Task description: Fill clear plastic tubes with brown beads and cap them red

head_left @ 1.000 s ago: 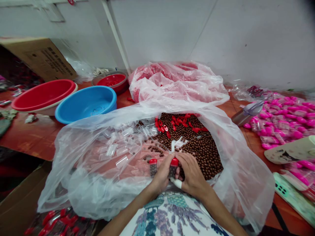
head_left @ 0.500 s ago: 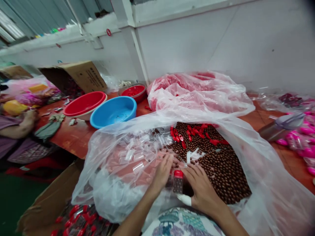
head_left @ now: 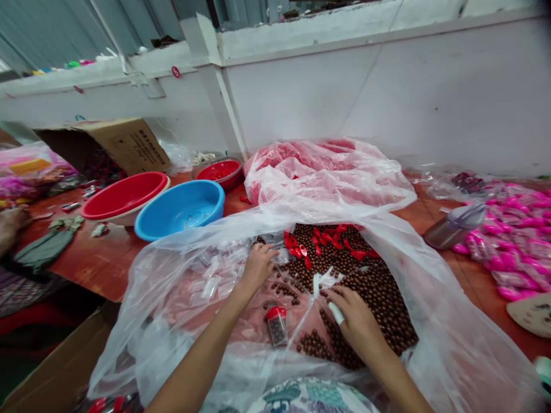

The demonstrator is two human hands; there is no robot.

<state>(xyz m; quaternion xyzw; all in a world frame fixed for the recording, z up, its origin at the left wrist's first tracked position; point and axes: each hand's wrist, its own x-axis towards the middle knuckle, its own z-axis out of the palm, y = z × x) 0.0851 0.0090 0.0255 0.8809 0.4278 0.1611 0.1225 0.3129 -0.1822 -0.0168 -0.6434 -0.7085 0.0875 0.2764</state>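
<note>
My left hand (head_left: 259,265) reaches over the far side of the pile of clear plastic containers (head_left: 212,287), fingers apart; whether it touches one is unclear. My right hand (head_left: 353,310), white wrapping on its thumb, is open over the brown balls (head_left: 387,298), fingertips near some white strips (head_left: 325,280). Between my forearms a small clear jar (head_left: 278,328) with a red lid, filled with brown balls, lies tilted on the plastic sheeting (head_left: 245,321). Several red caps (head_left: 331,236) lie on the balls at the back.
Behind the sheeting stand a blue basin (head_left: 181,209), a red basin (head_left: 124,196) and a bag of pink-red pieces (head_left: 327,172). A metal flask (head_left: 454,226) and pink packets (head_left: 516,235) are to the right. At the left edge is another person's arm (head_left: 11,226).
Both hands have parted from the red-lidded jar, which now lies on the sheeting. My left hand has moved up and left to the clear containers. The camera view has shifted right.
</note>
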